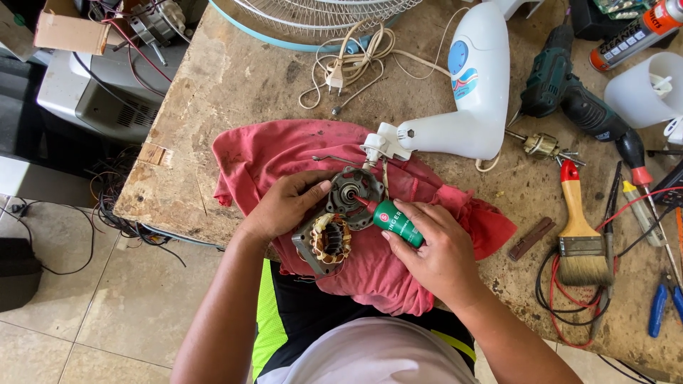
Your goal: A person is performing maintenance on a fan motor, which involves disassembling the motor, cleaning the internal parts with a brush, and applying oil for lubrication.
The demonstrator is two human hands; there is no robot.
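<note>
Oiling an opened fan motor on the red cloth (398,270).
Left hand (284,206) grips the motor end cover (353,190); right hand (437,252) closes around a green oil bottle (395,222), nozzle at the bearing. Stator (324,242) lies apart, reassembly remaining.

A small repair workshop, by the look of its bench.

A worn, stained wooden bench (235,78) stands on a tiled floor (92,313), strewn with tools: a cordless drill (569,92), a paintbrush (580,235), screwdrivers (637,171), blue-handled pliers (662,306) and a spray can (637,32). Opened appliances lie about: a white fan housing (473,92), a wire fan guard (320,18), a loose power cord (348,67) and a motor (341,213) with bare copper windings on a red rag (270,153). Tangled cables (117,206) hang beside the bench.
</note>
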